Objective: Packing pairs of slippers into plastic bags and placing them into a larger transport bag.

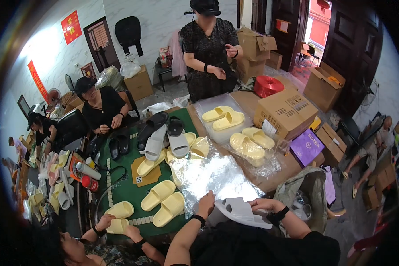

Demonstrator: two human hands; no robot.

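Observation:
My right hand [267, 205] grips a light grey slide slipper [241, 208], which tilts in front of my body at the table's near edge. A second grey shape shows partly beneath it. Left of the slipper, my left hand [206, 204] has its fingers closed at the near edge of a pile of clear plastic bags [215, 175]; the fingertips seem to pinch the plastic. Nearby on the green mat lies a pair of pale yellow slippers [168, 209]. Grey slippers [156, 142] and black slippers [151, 126] are heaped farther back.
A co-worker's hands [105, 221] hold yellow slippers at the lower left. Another person [210, 48] stands across the table. Bagged yellow slippers [248, 146], a cardboard box [284, 113], red twine [268, 86] and a purple bag [307, 147] lie right; an open sack [292, 188] stands beside me.

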